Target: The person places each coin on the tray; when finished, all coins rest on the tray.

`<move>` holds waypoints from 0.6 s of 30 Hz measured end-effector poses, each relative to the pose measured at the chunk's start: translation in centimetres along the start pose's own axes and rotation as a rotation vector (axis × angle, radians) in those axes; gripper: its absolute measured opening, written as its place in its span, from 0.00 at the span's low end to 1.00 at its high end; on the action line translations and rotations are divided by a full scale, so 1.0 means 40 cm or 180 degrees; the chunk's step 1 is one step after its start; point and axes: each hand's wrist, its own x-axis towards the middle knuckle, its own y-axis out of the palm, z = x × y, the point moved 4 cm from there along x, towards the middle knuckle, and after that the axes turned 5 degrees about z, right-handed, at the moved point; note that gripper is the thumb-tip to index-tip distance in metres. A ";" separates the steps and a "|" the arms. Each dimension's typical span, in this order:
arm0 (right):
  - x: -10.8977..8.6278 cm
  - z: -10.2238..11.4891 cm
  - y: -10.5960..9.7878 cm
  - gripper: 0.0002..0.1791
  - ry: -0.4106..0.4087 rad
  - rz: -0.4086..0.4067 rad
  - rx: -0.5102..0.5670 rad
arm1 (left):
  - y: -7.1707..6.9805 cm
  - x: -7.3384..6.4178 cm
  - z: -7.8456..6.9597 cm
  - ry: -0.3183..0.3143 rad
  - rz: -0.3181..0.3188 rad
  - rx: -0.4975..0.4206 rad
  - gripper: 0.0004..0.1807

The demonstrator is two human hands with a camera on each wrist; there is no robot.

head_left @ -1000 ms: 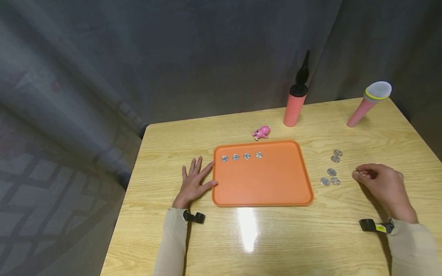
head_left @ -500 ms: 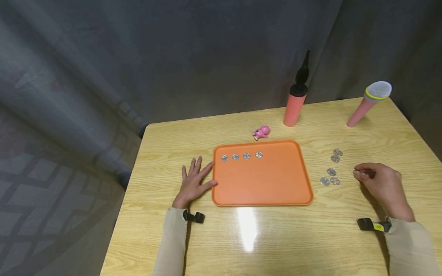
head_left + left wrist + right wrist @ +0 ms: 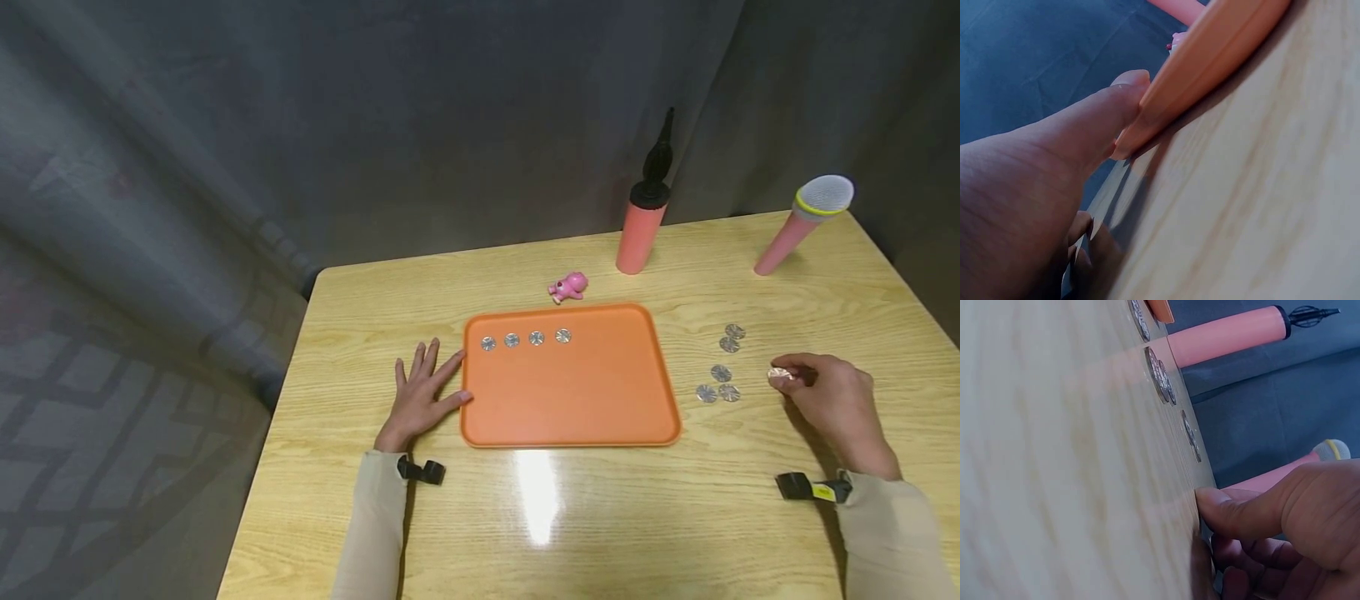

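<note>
The left hand (image 3: 422,404) spreads wide on the worktop (image 3: 615,525), touching the tray (image 3: 562,396), seemingly to steady it; the right hand (image 3: 836,404) pinches a coin (image 3: 780,374) by its edge, apt for something so thin. Five loose coins (image 3: 721,373) lie between this and the tray, where four more coins (image 3: 536,337) line the far side, apparently spaced for order.

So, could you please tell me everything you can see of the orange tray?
The orange tray is a shallow rectangle with rounded corners and a low raised rim, plain in color, and it looks like smooth plastic. It lies flat on the wooden table, its long sides running left to right. Inside it, four silvery discs lie in a row near the far rim, from the left corner to about the middle. The person's left grip touches its left side, the thumb against the rim.
</note>
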 end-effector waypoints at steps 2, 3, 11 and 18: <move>-0.001 0.000 -0.001 0.12 -0.0041 -0.0036 0.0017 | 0.000 0.001 -0.001 -0.0024 0.0008 -0.0003 0.40; -0.001 0.000 -0.002 0.11 -0.0064 -0.0053 0.0022 | 0.000 0.001 -0.001 -0.0032 0.0009 -0.0006 0.40; -0.005 0.001 -0.004 0.10 0.0011 0.0034 -0.0007 | 0.002 0.003 -0.002 -0.0049 0.0013 0.0027 0.40; -0.008 -0.003 -0.012 0.11 0.0108 0.0151 0.0009 | 0.001 0.002 0.000 -0.0048 0.0007 0.0030 0.40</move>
